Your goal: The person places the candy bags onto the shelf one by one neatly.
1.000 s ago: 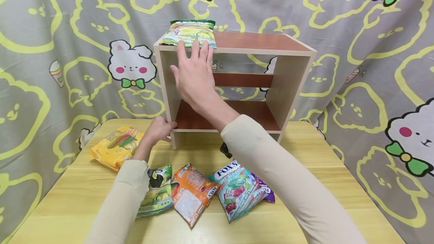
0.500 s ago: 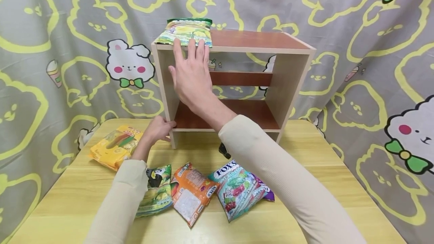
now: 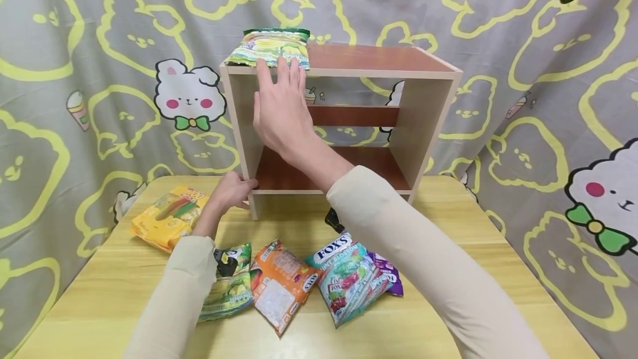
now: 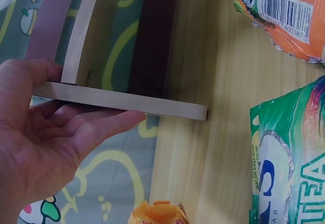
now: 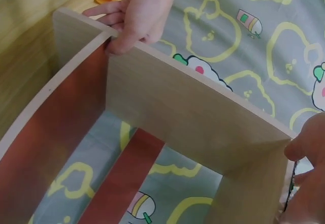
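A small wooden shelf unit (image 3: pixel 435 121), brown boards with pale edges, stands at the back of the table. My left hand (image 3: pixel 233 191) grips its left side panel (image 4: pixel 122 100) low down, thumb on the inner face and fingers along the outer one. On the unit's top, at the left end, lies a green and yellow candy bag (image 3: pixel 274 46). My right hand (image 3: pixel 283 109) reaches up with its fingers extended, fingertips touching the bag's front edge. In the right wrist view the right hand (image 5: pixel 311 158) is partly cut off and the bag is mostly hidden.
A yellow mango candy bag (image 3: pixel 169 218) lies left of the unit. In front are a green bag (image 3: pixel 231 287), an orange bag (image 3: pixel 283 287), a teal FOX'S bag (image 3: pixel 351 281) and a purple bag (image 3: pixel 391 278) partly behind it. A patterned curtain (image 3: pixel 538 71) surrounds the wooden table (image 3: pixel 458 248).
The right thumb has drawn in closer to its fingers, which stay on the bag's front edge. The view shifts slightly. The left hand keeps its hold on the panel.
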The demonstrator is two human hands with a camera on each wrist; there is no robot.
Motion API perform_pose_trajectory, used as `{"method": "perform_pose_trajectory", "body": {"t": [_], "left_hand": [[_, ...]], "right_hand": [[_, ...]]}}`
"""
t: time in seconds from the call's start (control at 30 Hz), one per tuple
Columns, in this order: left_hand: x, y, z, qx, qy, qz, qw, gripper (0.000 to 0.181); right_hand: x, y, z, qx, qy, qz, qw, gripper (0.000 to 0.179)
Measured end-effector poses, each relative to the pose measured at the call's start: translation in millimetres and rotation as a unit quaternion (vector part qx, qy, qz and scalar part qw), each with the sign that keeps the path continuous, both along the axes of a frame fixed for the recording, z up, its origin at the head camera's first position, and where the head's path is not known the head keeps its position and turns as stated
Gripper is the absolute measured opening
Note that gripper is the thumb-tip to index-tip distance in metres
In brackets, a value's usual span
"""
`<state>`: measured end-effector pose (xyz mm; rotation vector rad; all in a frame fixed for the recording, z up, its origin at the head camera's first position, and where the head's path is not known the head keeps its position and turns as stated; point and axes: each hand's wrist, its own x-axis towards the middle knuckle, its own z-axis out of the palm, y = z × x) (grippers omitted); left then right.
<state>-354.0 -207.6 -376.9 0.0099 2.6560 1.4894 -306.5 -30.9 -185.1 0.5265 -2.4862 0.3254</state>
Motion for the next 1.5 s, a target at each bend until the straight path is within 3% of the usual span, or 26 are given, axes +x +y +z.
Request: {"method": "perform_pose_trajectory", "body": {"t": [0.2, 0.33, 0.47, 0.6, 0.77, 1.0, 1.33, 1.5], "left_hand": [[1.4, -0.7, 2.3, 0.001, -0.003, -0.008, 1.0000, 0.051], [2.1, -0.1, 4.0, -0.001, -0.003, -0.007, 1.0000, 0.036], [1.8, 0.1, 2.5, 0.001, -0.005, -0.004, 1.0000, 0.033], [0.8, -0.4, -0.3, 0.012, -0.011, -0.006, 0.9998, 0.050], [0.0, -0.9, -1.1, 0.013, -0.012, -0.005, 0.9998, 0.052], [1.0, 0.1, 0.6, 0.011, -0.010, -0.005, 0.9999, 0.050], [0.1, -0.5, 0.0, 0.014, -0.011, -0.004, 0.9998, 0.049], [-0.7, -0.9, 0.9, 0.001, -0.011, -0.001, 0.9999, 0.033]], "right_hand": [[4.0, 7.0, 10.0, 0.003, 0.002, 0.016, 0.9999, 0.052], [4.8, 12.7, 13.8, 0.008, 0.025, 0.030, 0.9992, 0.051], [6.8, 18.2, 17.4, 0.012, 0.050, 0.040, 0.9979, 0.049], [12.0, 22.5, 20.8, 0.010, 0.033, 0.041, 0.9986, 0.044], [18.0, 30.4, 19.5, -0.007, 0.014, 0.047, 0.9988, 0.032], [20.0, 46.5, 7.4, -0.023, -0.003, 0.050, 0.9985, 0.024], [10.8, 69.7, -23.9, -0.025, -0.059, 0.024, 0.9976, 0.023], [9.8, 79.9, -37.7, -0.031, -0.088, 0.025, 0.9953, 0.027]]}}
